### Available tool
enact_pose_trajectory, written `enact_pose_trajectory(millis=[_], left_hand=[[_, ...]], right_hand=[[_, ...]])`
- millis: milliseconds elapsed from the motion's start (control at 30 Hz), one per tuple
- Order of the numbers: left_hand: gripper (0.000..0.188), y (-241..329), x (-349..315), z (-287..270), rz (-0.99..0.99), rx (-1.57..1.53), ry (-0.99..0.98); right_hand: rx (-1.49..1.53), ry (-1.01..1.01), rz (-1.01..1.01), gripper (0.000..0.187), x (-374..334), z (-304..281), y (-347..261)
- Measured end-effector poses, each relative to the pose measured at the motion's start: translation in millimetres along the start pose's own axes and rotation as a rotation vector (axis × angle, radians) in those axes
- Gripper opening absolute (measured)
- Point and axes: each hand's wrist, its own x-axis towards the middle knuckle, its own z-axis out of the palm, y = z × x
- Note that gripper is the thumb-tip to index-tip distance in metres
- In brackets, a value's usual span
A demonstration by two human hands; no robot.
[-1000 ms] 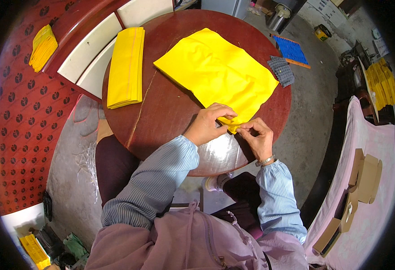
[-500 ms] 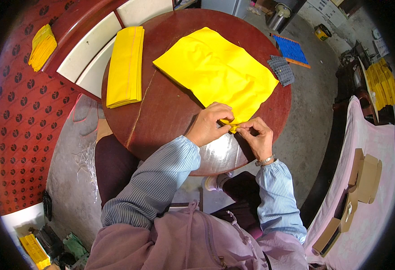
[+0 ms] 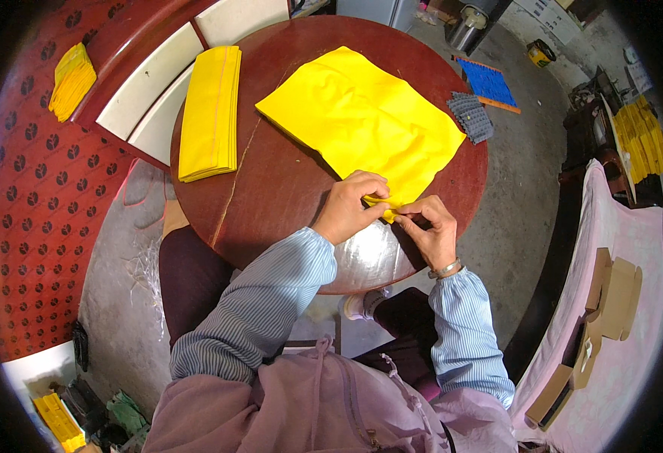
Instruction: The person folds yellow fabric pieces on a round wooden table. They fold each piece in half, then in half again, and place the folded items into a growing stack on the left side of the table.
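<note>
The left hand (image 3: 353,208) and right hand (image 3: 431,230) both pinch the near corner of a yellow cloth (image 3: 365,121), fingertips close together. The cloth lies spread on the round table (image 3: 279,219), reaching toward its far side. Left of it, on the table, rests a folded yellow stack (image 3: 211,113).

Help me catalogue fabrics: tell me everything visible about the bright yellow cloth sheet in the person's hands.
The bright yellow, roughly four-sided cloth sheet looks thin and smooth, with soft wrinkles. It lies mostly spread out on the round, glossy reddish-brown table, its right corner near the table's edge. The bare left hand and bare right hand pinch its bunched near end, partly hiding it.
</note>
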Motion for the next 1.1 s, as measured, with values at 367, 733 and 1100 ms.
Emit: enact_pose_trajectory(millis=[367, 733, 1100], left_hand=[[0.017, -0.7, 1.1, -9.2, -0.018, -0.009, -0.066], [0.022, -4.6, 0.2, -6.7, 0.085, 0.034, -0.064], [0.015, -0.2, 0.1, -4.3, -0.012, -0.012, -0.016]], right_hand=[[-0.011, -0.002, 0.048, 0.018, -0.1, 0.9, 1.3], [0.085, -0.008, 0.152, 0.017, -1.6, 2.8, 3.6], [-0.074, -0.031, -0.092, 0.017, 2.8, -6.4, -3.0]])
